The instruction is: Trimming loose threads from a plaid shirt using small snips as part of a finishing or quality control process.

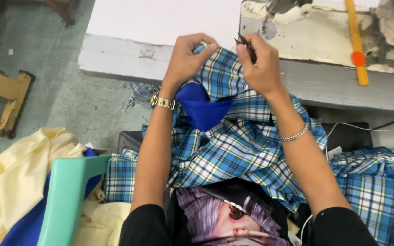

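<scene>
Hands (189,59) (260,64) on blue plaid cloth (233,146)

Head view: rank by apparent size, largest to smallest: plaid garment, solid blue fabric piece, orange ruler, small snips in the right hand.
1. Plaid garment, fills the lap.
2. Solid blue fabric piece.
3. Orange ruler: longer than the blue piece but much thinner, and farther from the camera, so 2 versus 3 is unsure.
4. Snips, mostly hidden in the right hand.

No packages, labels, signs or screens show here.
</scene>
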